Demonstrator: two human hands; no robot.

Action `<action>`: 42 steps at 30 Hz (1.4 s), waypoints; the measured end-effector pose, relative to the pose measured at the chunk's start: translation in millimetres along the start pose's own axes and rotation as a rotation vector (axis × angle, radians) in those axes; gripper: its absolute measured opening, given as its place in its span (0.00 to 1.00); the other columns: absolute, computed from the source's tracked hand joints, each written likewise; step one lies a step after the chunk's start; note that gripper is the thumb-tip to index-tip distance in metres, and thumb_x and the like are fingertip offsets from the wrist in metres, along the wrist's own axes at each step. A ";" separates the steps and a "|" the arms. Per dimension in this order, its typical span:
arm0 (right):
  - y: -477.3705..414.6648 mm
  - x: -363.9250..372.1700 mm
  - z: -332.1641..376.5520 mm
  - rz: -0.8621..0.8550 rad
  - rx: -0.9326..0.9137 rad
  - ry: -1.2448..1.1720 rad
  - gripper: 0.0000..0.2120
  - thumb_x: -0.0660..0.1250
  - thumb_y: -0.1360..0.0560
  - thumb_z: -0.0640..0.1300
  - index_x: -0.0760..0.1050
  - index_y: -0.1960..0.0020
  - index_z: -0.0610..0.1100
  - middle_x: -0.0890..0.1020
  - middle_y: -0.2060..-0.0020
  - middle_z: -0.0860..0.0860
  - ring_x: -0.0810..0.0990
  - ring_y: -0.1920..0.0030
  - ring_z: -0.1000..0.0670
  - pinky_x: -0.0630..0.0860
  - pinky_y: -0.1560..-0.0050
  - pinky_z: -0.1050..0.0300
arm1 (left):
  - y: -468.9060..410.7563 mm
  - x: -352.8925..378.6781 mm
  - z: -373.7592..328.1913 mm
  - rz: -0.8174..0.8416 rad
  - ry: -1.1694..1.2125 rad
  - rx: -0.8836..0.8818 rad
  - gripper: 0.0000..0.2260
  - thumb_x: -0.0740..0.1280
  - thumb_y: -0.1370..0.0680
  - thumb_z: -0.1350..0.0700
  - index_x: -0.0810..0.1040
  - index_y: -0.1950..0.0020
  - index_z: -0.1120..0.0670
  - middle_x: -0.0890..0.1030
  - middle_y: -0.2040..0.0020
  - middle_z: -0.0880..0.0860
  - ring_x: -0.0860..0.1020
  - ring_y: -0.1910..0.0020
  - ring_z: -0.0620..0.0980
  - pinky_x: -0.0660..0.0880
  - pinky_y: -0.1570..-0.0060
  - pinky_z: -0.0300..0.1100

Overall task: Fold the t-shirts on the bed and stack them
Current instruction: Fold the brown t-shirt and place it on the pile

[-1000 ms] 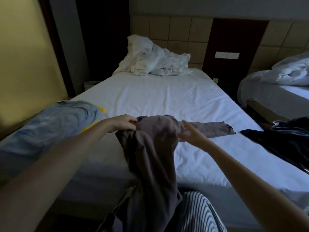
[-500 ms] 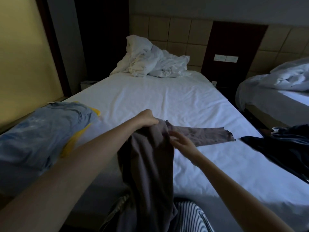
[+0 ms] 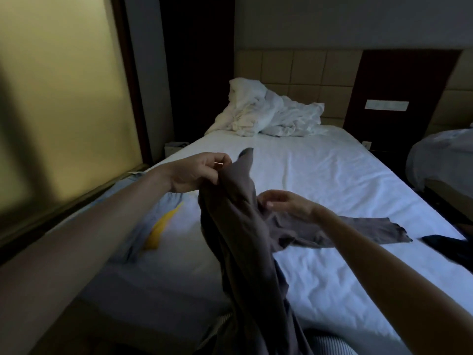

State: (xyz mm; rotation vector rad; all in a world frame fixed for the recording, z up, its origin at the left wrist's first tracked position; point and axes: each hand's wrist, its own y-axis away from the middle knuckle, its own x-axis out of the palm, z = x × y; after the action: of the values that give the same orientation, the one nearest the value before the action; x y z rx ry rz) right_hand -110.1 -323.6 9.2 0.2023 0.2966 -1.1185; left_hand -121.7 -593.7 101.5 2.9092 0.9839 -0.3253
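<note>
**Op:** Entry. Far left, a pale blue garment with yellow trim [image 3: 156,216] lies unfolded at the bed's edge. Over the last second my left hand [image 3: 197,172] has come up higher. It pinches the top edge of the grey-brown cotton t-shirt [image 3: 238,231], and a corner of cloth stands above the knuckles.

**Obs:** Right side?

**Op:** My right hand [image 3: 286,203] has slid in along the fabric toward the left one, fingers curled into a fold at mid-shirt. Both hands are clamped on the shirt. It hangs between them, its lower part dropping off the foot of the white-sheeted bed [image 3: 332,175] toward my lap. One sleeve trails flat on the sheet to the right.

**Obs:** Meaning for the task?

**Op:** My judgement is that I am still hunting for the shoulders. No fold is made and no stack is started. A dark navy garment [image 3: 445,249] waits at the right edge.

**Obs:** Containers?

**Op:** One: a small white bin [image 3: 174,149] on the floor by the bed's left side. It is too dim to tell what is in it.
</note>
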 end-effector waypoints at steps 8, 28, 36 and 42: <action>-26.2 33.0 40.9 0.123 -0.107 0.050 0.42 0.73 0.37 0.62 0.54 0.30 0.59 0.67 0.34 0.54 0.63 0.30 0.53 0.65 0.37 0.58 | 39.0 -17.9 -2.1 -0.021 0.074 0.034 0.15 0.61 0.35 0.71 0.79 0.57 0.54 0.79 0.60 0.53 0.78 0.60 0.48 0.76 0.61 0.38; 42.1 0.0 89.9 -0.178 0.015 0.408 0.06 0.64 0.23 0.42 0.73 0.59 0.44 0.76 0.63 0.45 0.74 0.59 0.49 0.68 0.59 0.60 | 42.2 -25.0 21.6 -0.082 -0.730 -0.413 0.10 0.72 0.26 0.53 0.79 0.47 0.53 0.81 0.50 0.49 0.79 0.48 0.49 0.74 0.54 0.35; 90.5 -27.7 97.1 -0.172 0.311 0.840 0.12 0.69 0.27 0.53 0.81 0.56 0.44 0.82 0.60 0.47 0.78 0.61 0.53 0.71 0.56 0.60 | 20.9 -2.9 11.3 -0.204 -0.619 -0.355 0.13 0.70 0.30 0.43 0.80 0.53 0.51 0.81 0.55 0.50 0.78 0.56 0.47 0.74 0.60 0.37; 125.6 -49.0 95.5 -0.384 0.229 0.551 0.05 0.64 0.22 0.46 0.78 0.50 0.49 0.80 0.53 0.51 0.77 0.48 0.49 0.71 0.42 0.55 | 18.0 25.1 21.9 -0.082 -0.428 -0.385 0.13 0.68 0.24 0.52 0.77 0.42 0.56 0.81 0.47 0.50 0.78 0.44 0.49 0.70 0.39 0.43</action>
State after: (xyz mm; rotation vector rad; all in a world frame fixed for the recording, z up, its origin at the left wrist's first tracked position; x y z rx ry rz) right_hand -3.7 -257.7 117.0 0.6834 0.7201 -1.4666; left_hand -95.4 -595.7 74.3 2.3265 0.9653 -0.6484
